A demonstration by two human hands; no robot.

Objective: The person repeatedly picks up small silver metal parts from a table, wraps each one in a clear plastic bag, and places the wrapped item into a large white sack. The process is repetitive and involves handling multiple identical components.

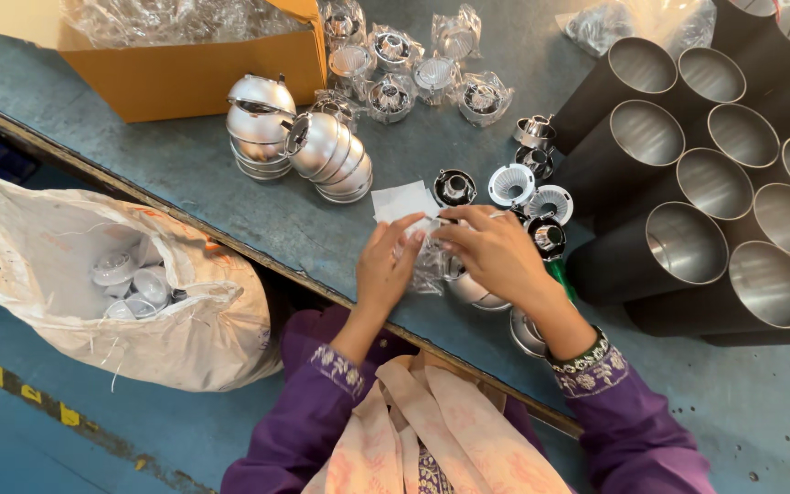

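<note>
My left hand (pixel 389 263) and my right hand (pixel 496 252) meet at the front edge of the grey table (pixel 203 174). Together they grip a clear plastic wrapper (pixel 429 261) with a shiny metal reflector cup (pixel 466 288) partly under my right palm. A white paper slip (pixel 401 199) lies just beyond my fingertips. Small black and white round lamp parts (pixel 511 186) sit close behind my right hand.
Stacked chrome reflector cups (pixel 322 146) stand at table centre, a cardboard box (pixel 194 69) with plastic bags behind them. Wrapped reflectors (pixel 413 69) lie at the back. Black metal cylinders (pixel 688 242) lie packed together at right. A white sack (pixel 130 284) of parts sits left, below the table.
</note>
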